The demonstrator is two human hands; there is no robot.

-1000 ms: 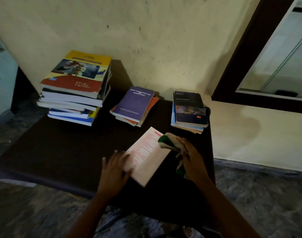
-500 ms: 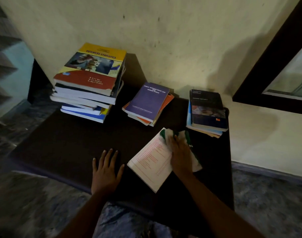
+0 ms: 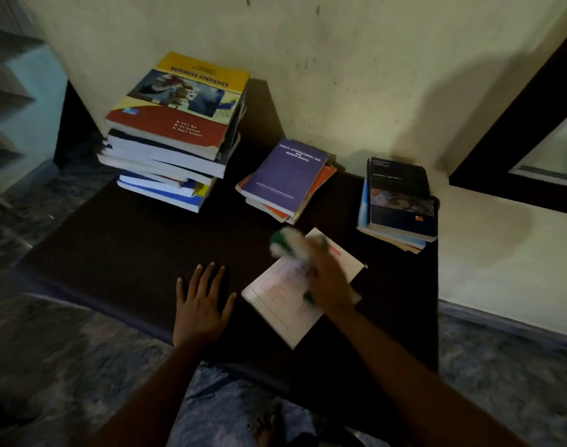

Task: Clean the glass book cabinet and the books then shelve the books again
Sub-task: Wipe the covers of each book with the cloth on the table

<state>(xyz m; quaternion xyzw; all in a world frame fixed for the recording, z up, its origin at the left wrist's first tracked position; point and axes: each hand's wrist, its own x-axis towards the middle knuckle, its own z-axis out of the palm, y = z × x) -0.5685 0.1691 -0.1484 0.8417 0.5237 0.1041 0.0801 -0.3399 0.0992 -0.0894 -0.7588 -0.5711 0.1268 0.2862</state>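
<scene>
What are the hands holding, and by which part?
The right hand grips a green-and-white cloth, bunched, against the pale book; motion blur hides exactly where. The left hand rests flat on the dark table, holding nothing.

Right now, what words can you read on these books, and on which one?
"BUSINESS STATISTICS": yellow and red book, far left.
"PUBLIC INTERNATIONAL LAW AND HUMAN RIGHTS": purple book.
"ACADEMY OF LEGAL PUBLICATIONS": purple book, lower down.
Unreadable: author names on the first; dark book; white book, its red print blurred.
</scene>
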